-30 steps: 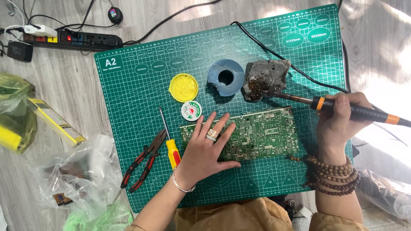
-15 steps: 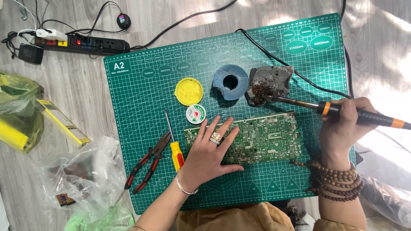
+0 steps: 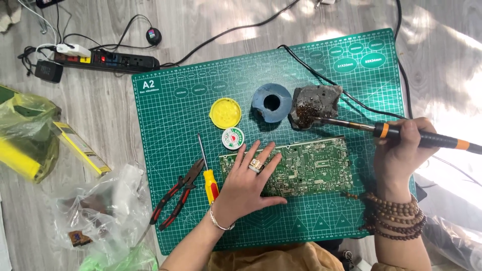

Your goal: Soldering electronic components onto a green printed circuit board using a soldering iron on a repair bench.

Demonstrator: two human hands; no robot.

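The left hand [image 3: 246,185] wore a chunky ring and a thin silver bangle; the right hand [image 3: 401,155] carried stacked brown wooden bead bracelets.

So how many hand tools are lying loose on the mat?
2: pliers at the mat's lower left edge, and a screwdriver just right of them, beside the left hand. None seem hidden.

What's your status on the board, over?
Left hand flat on green circuit board, pinning it to the cutting mat. Right hand grips soldering iron, tip at grey sponge block. Nothing blocking the board.
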